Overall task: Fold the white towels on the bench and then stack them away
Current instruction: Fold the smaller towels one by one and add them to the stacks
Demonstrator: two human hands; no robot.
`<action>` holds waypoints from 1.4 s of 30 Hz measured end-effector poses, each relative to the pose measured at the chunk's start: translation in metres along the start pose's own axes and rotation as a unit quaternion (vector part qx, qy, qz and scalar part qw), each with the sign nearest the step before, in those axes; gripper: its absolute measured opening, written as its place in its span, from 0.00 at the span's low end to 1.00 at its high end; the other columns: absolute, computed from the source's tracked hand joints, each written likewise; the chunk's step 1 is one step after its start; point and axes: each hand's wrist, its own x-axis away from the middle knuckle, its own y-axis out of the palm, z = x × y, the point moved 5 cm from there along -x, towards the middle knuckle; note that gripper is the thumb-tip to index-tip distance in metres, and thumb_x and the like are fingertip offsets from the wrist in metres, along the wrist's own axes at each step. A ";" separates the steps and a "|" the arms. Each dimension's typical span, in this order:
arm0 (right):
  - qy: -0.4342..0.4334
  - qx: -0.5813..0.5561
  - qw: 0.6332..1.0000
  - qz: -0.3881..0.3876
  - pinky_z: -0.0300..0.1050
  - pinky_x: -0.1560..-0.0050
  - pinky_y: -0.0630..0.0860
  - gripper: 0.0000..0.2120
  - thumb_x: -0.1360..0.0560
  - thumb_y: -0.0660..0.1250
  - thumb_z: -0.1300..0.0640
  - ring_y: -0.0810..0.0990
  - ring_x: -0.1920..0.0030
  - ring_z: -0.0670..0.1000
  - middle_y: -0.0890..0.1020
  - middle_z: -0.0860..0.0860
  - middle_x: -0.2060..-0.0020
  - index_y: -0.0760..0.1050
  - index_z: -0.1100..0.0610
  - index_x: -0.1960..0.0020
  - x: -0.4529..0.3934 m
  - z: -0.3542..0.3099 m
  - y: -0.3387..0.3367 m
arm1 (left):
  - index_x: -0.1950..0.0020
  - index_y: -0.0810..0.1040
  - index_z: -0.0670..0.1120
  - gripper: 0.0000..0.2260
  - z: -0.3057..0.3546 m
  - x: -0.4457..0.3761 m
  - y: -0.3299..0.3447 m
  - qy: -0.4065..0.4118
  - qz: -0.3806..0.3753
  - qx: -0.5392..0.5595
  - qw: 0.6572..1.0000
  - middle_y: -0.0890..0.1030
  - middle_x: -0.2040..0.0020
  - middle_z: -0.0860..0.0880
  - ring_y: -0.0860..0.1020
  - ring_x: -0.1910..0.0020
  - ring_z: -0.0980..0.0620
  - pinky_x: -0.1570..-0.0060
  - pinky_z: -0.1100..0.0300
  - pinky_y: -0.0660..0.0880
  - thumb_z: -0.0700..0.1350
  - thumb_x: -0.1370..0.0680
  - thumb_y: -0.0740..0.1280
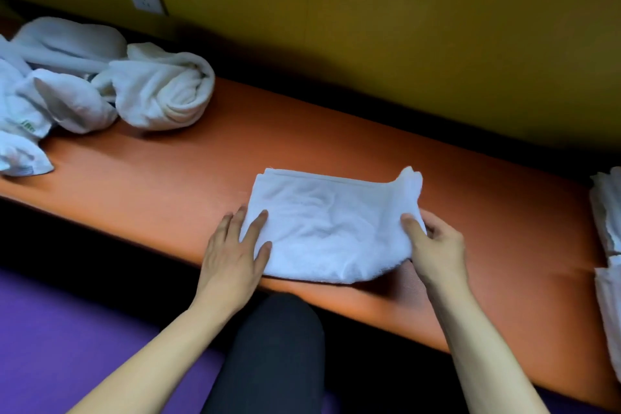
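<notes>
The folded towel (331, 228) lies on the orange bench (188, 175) near its front edge. The left hand (235, 252) rests flat at the towel's nine o'clock edge, fingers straight. The right hand (433, 245) pinches the three o'clock edge, thumb on top. The cloth looks light, soft and limp, so it would likely sag or unfold if lifted by one corner; support under both short edges seems safest. Unfolded towels (100, 84) sit heaped at ten o'clock, a stack (610, 212) at three o'clock.
</notes>
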 end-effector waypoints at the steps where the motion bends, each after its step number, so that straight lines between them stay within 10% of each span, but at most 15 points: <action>1: -0.029 0.003 1.000 -0.007 0.39 0.63 0.71 0.08 0.22 0.67 0.60 0.75 0.66 0.43 0.81 0.44 0.66 0.83 0.51 0.56 0.004 -0.012 0.013 | 0.19 0.62 0.53 0.29 -0.006 0.004 0.000 0.001 -0.008 0.026 1.000 0.62 0.20 0.45 0.60 0.21 0.41 0.24 0.46 0.62 0.61 0.19 0.48; 8: -0.086 0.081 0.990 -0.079 0.43 0.66 0.77 0.09 0.20 0.65 0.50 0.77 0.70 0.45 0.77 0.40 0.72 0.82 0.45 0.45 0.047 -0.046 0.119 | 0.20 0.62 0.55 0.25 -0.021 0.002 -0.008 -0.013 0.011 0.200 0.980 0.66 0.22 0.55 0.60 0.23 0.52 0.26 0.61 0.55 0.55 0.17 0.56; 20: -0.098 0.276 0.891 -0.347 0.46 0.33 0.70 0.23 0.17 0.58 0.49 0.76 0.35 0.51 0.79 0.51 0.34 0.68 0.52 0.24 0.084 -0.028 0.191 | 0.23 0.66 0.56 0.18 -0.035 -0.002 -0.027 -0.111 -0.006 0.403 0.908 0.72 0.31 0.59 0.67 0.28 0.57 0.31 0.61 0.62 0.50 0.14 0.54; 24: -0.156 0.257 0.935 -0.191 0.47 0.36 0.71 0.16 0.18 0.60 0.55 0.77 0.39 0.51 0.81 0.49 0.39 0.78 0.50 0.34 0.053 -0.039 0.157 | 0.24 0.67 0.55 0.28 -0.027 0.008 -0.036 -0.116 0.019 0.312 0.943 0.73 0.30 0.54 0.70 0.32 0.50 0.31 0.55 0.65 0.65 0.21 0.54; 31: -0.226 0.454 0.833 -0.221 0.53 0.33 0.63 0.22 0.18 0.59 0.49 0.66 0.28 0.53 0.69 0.48 0.27 0.69 0.46 0.24 0.033 -0.009 0.142 | 0.24 0.68 0.54 0.27 -0.005 0.036 -0.024 -0.098 0.036 0.215 0.971 0.72 0.37 0.52 0.67 0.42 0.49 0.38 0.53 0.69 0.55 0.22 0.69; 37: -0.238 0.491 0.835 -0.068 0.52 0.54 0.70 0.16 0.25 0.61 0.51 0.77 0.55 0.59 0.79 0.52 0.56 0.81 0.51 0.42 0.046 -0.006 0.135 | 0.32 0.77 0.50 0.18 -0.011 0.003 -0.021 -0.040 0.077 0.251 0.964 0.77 0.39 0.49 0.72 0.43 0.46 0.42 0.62 0.64 0.38 0.21 0.67; 42: -0.193 0.508 0.838 -0.049 0.51 0.55 0.66 0.13 0.26 0.67 0.53 0.78 0.61 0.59 0.78 0.52 0.64 0.81 0.51 0.42 0.049 0.009 0.100 | 0.37 0.77 0.46 0.15 -0.003 -0.047 -0.025 -0.054 0.096 0.262 0.959 0.75 0.44 0.45 0.77 0.44 0.42 0.41 0.51 0.73 0.42 0.23 0.72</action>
